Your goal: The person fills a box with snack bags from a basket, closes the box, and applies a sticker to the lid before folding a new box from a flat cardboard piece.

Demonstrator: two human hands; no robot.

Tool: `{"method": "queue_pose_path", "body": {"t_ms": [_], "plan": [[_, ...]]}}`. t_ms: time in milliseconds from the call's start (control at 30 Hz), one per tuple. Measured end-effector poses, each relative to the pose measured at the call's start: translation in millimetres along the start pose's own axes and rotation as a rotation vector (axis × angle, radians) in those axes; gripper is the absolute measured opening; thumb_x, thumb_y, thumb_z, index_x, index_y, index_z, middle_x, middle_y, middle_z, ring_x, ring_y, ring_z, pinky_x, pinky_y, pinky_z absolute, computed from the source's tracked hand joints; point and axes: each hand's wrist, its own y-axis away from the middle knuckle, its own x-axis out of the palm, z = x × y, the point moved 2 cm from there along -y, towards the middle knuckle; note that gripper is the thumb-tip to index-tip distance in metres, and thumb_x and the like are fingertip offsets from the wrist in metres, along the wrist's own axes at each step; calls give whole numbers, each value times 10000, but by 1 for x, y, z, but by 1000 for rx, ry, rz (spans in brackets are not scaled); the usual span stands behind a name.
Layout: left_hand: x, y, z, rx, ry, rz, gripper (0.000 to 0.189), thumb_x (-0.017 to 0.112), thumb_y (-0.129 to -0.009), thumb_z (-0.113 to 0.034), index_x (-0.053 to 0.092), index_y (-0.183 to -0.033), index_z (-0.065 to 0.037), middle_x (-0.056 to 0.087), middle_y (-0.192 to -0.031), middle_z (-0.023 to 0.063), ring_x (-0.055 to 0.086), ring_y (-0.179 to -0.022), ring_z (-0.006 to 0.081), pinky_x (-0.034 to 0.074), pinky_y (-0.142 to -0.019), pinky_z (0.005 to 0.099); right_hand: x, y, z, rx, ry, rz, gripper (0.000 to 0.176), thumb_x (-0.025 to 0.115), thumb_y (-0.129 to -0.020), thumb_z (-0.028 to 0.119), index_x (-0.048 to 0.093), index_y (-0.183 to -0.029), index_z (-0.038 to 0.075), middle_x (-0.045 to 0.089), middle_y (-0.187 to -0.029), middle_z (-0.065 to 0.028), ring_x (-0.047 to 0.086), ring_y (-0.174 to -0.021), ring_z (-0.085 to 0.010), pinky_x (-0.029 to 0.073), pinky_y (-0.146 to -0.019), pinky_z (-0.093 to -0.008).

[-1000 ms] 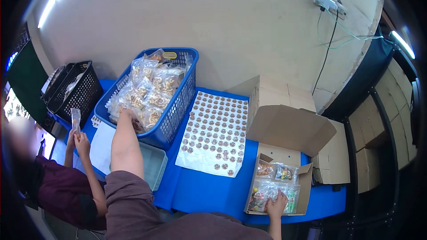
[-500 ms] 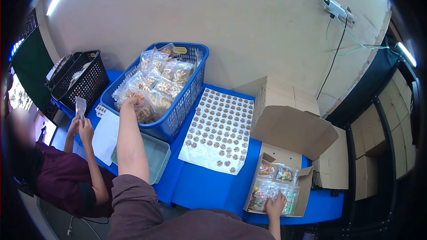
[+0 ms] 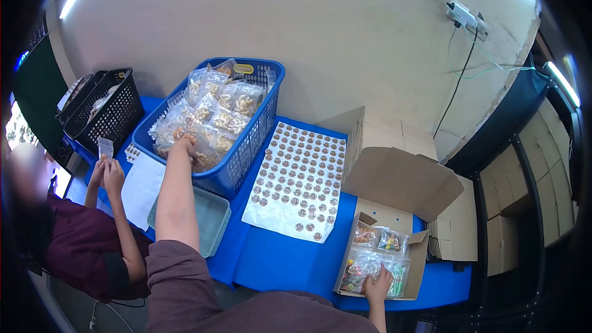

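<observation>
My left hand (image 3: 184, 144) reaches into a blue basket (image 3: 246, 163) heaped with clear plastic bags of pale, curled snack pieces (image 3: 228, 122). Its fingers bend onto a snack bag with orange-brown pieces at the near left side, and the fingertips are partly hidden. At the lower right, my right hand (image 3: 377, 285) lies with fingers apart over clear bags in an open cardboard box (image 3: 418, 268). Inside this box are a bag of brown pieces (image 3: 365, 236), a bag of colourful pieces (image 3: 391, 242) and a bag of green items (image 3: 398, 276).
A sheet of round stickers (image 3: 293, 194) lies on the blue-covered table (image 3: 283, 253). A translucent tray (image 3: 213, 222) sits below the basket. Flat cardboard boxes (image 3: 453, 222) stand right. At left, a co-worker (image 3: 92, 243) holds a small bag (image 3: 105, 147) near black baskets (image 3: 111, 114).
The view has shifted slightly, so everything sits a little further left. My left hand stays among the snack bags, and my right hand stays over the bags in the box.
</observation>
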Motion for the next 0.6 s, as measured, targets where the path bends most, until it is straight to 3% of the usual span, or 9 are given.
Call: {"method": "queue_pose_path", "body": {"t_ms": [67,200,467,600], "plan": [[-16,64,-19,-178,150,-575,659,878,-514,-257,636,-1126,-210,628,-1005,141,550,-1048,215,421,-933,380,4,1,-2,6,8,-17,596,641,-748,143,456,-1283,-43,484,-1170,-244,386,-1157,-388,317,-1020,-477],[-5,10,4,15,-53,-346,688,849,-580,-180,597,-1219,-136,635,-1111,154,582,-1082,277,455,-930,367,3,2,0,15,-3,-32,590,638,-747,137,460,-1283,-37,487,-1165,-239,387,-1155,-388,316,-1021,-474],[-10,-51,16,171,221,-196,629,834,-612,-188,607,-1195,-126,652,-1029,140,596,-1026,259,420,-968,439,-2,3,4,8,-13,-53,555,635,-752,133,483,-1259,-35,494,-1157,-239,400,-1142,-388,335,-1003,-470],[-6,-47,21,211,318,-130,607,828,-624,-192,610,-1186,-122,659,-999,135,602,-1006,252,407,-982,466,-2,3,4,38,-15,-45,526,636,-754,124,504,-1238,-35,484,-1179,-249,393,-1165,-394,331,-1012,-470]]}}
